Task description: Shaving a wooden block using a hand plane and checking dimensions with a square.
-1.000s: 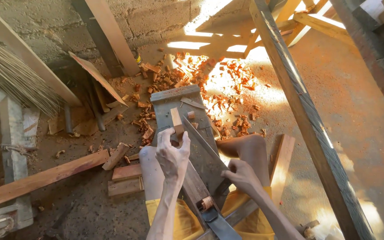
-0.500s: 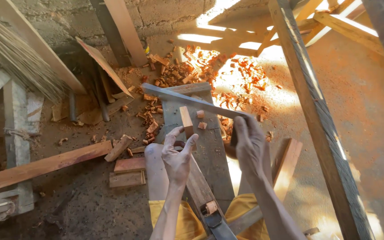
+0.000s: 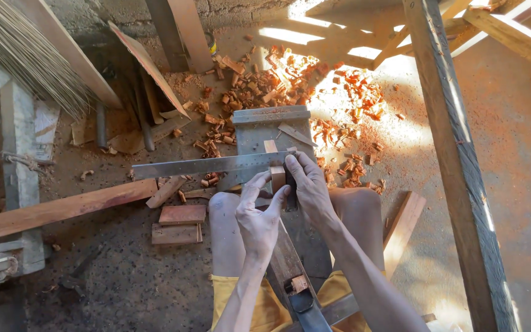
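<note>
We find one small pale upright wooden block (image 3: 277, 175) standing on the grey weathered wooden bench (image 3: 259, 123), just beyond the person's knees. The left hand (image 3: 259, 215) steadies the block from below, fingers loosely spread, thumb against its side. The right hand (image 3: 308, 184) presses one long flat steel square blade (image 3: 210, 165) against the block, fingers curled over the dark stock; how tightly, we cannot tell.

We judge the block light, stiff and dry, best pinched by its two long faces. The blade looks thin, rigid and smooth, likely slippery; it is best held at the stock.

Count: two short reddish boards (image 3: 179, 224) stacked on the ground, one long reddish plank (image 3: 62, 209), one hand plane (image 3: 296, 289) between the thighs, red wood chips (image 3: 339, 92) beyond counting.
</note>
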